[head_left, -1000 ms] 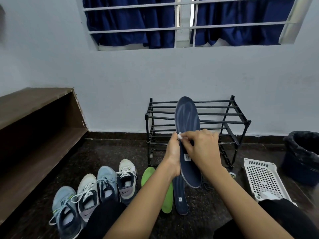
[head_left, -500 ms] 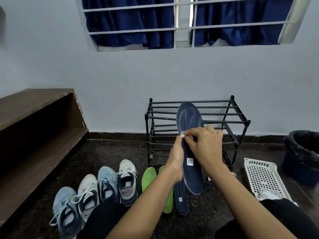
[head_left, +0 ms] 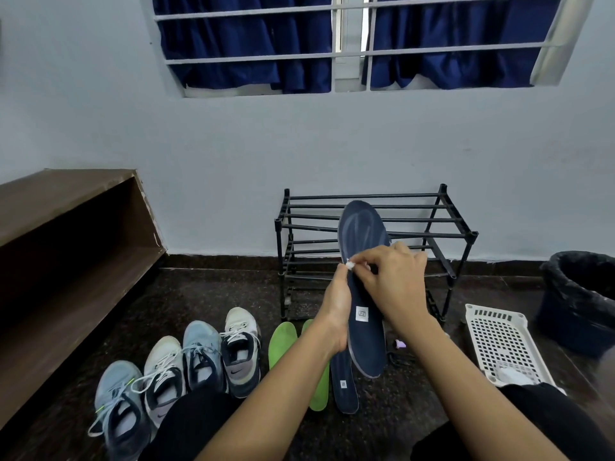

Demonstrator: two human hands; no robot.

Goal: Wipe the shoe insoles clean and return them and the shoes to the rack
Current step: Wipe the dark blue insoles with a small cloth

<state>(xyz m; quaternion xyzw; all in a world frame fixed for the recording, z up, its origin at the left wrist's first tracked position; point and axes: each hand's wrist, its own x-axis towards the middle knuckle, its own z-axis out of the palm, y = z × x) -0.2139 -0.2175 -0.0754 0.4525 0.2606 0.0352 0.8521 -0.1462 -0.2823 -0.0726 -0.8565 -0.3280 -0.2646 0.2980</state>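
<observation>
Grip: the right hand (head_left: 396, 284) pinches a small white wipe (head_left: 350, 265) against the left edge of the navy insole (head_left: 362, 234), centre frame.
Support: the left hand (head_left: 336, 314) grips that insole upright, in front of the rack (head_left: 366, 207).
Change: the insole sits slightly lower than a second ago, and the wipe is still at its edge.
Meaning: wiping probably continues.
Remaining: the second navy insole (head_left: 344, 384), green insoles (head_left: 283, 341) and shoes (head_left: 199, 354) lie on the floor, lower left.
</observation>
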